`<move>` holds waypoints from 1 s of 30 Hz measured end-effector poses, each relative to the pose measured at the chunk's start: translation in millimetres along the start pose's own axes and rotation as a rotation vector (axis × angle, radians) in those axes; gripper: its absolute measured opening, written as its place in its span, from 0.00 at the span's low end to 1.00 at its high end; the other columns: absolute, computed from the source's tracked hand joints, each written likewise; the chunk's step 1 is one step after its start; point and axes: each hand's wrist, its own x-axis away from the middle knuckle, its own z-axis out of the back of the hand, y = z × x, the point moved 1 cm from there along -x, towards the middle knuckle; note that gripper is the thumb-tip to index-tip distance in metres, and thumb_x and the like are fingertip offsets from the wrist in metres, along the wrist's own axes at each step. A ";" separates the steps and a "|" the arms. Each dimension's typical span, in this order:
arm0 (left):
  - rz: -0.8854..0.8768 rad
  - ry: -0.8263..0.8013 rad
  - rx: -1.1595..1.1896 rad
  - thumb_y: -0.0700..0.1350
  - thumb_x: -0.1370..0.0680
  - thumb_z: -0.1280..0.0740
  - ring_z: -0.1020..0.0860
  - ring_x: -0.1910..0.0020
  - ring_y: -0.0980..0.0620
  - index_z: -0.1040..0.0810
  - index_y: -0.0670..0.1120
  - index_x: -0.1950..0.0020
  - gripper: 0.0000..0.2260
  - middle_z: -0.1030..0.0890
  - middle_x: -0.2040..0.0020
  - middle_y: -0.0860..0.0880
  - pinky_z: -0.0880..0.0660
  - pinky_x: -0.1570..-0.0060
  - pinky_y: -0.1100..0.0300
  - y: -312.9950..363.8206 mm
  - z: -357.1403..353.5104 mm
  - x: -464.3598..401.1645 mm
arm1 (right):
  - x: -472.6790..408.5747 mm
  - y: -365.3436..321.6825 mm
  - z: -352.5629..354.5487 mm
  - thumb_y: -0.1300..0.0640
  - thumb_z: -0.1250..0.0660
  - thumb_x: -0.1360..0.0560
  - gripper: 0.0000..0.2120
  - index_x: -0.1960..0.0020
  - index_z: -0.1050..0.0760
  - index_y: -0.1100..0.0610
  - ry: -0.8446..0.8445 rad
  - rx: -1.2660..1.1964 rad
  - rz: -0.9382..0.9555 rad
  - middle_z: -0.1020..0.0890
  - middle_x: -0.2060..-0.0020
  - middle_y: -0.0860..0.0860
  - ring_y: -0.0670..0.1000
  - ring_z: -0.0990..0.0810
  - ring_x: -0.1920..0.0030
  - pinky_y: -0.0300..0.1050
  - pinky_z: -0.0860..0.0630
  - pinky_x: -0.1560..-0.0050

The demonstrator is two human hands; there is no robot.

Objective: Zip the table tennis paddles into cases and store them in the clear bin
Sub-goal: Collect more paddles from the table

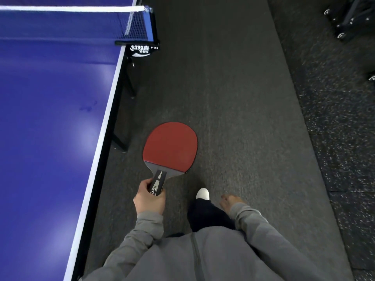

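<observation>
Dark grey floor (233, 98) under everything, with a speckled black strip along its far right side. Left of the paddle, a big blue table tennis table (50, 128) with a white edge line, running up to the net (134, 23) at its far end. Net clamp (141, 49) with a white logo fixed on the table edge, beyond the paddle. Far to the upper right of the paddle, a black frame on small wheels (345, 19).

Below the paddle, a grey zipped jacket (192, 258), with both grey sleeves reaching forward. One white shoe tip (203, 193) on the floor, just right of the paddle handle and lower.

Paddle (170, 147) held in the air above the floor, beside the table edge, red rubber face up, blade pointing away from the body. Left hand (149, 196) at the handle end: fingers (143, 186) curled around the dark handle and clamped on it, thumb side toward the table.

Right hand (231, 201) hanging low, right of the shoe and well apart from the paddle, blurred; holding nothing, fingers appear loosely bent, but how far apart cannot be told.
</observation>
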 end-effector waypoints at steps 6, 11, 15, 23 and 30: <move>-0.017 0.024 0.026 0.37 0.32 0.27 0.25 0.60 0.52 0.23 0.42 0.46 0.16 0.23 0.59 0.51 0.31 0.55 0.61 87.7 -57.4 -53.8 | -60.6 -2.6 115.7 0.49 0.46 0.20 0.20 0.31 0.34 0.56 0.052 0.001 0.021 0.28 0.33 0.57 0.57 0.29 0.35 0.45 0.32 0.35; -0.029 0.015 0.024 0.36 0.33 0.27 0.25 0.60 0.51 0.23 0.43 0.47 0.15 0.22 0.58 0.50 0.31 0.54 0.61 140.2 -88.2 -95.4 | -104.3 -8.9 188.2 0.51 0.45 0.20 0.20 0.31 0.34 0.58 0.063 0.000 0.020 0.28 0.33 0.56 0.56 0.29 0.34 0.43 0.33 0.37; -0.029 -0.005 0.021 0.37 0.33 0.27 0.26 0.62 0.52 0.23 0.43 0.48 0.14 0.22 0.61 0.52 0.32 0.56 0.63 179.3 -118.1 -146.4 | -144.5 -34.8 234.6 0.50 0.46 0.20 0.20 0.31 0.33 0.56 0.050 0.006 0.001 0.29 0.32 0.55 0.56 0.29 0.33 0.44 0.33 0.35; -0.042 -0.046 0.076 0.38 0.33 0.26 0.24 0.60 0.52 0.22 0.45 0.48 0.15 0.22 0.60 0.53 0.32 0.57 0.64 279.1 -172.6 -278.9 | -210.8 -117.4 350.9 0.48 0.45 0.20 0.21 0.31 0.34 0.56 0.111 0.018 0.025 0.28 0.33 0.55 0.55 0.29 0.34 0.47 0.32 0.34; -0.028 0.008 0.094 0.37 0.32 0.26 0.26 0.59 0.53 0.23 0.42 0.45 0.17 0.23 0.58 0.52 0.34 0.57 0.66 346.9 -193.5 -365.1 | -264.1 -177.2 439.4 0.47 0.44 0.21 0.22 0.30 0.35 0.55 0.158 0.040 0.078 0.30 0.32 0.55 0.57 0.30 0.33 0.49 0.33 0.33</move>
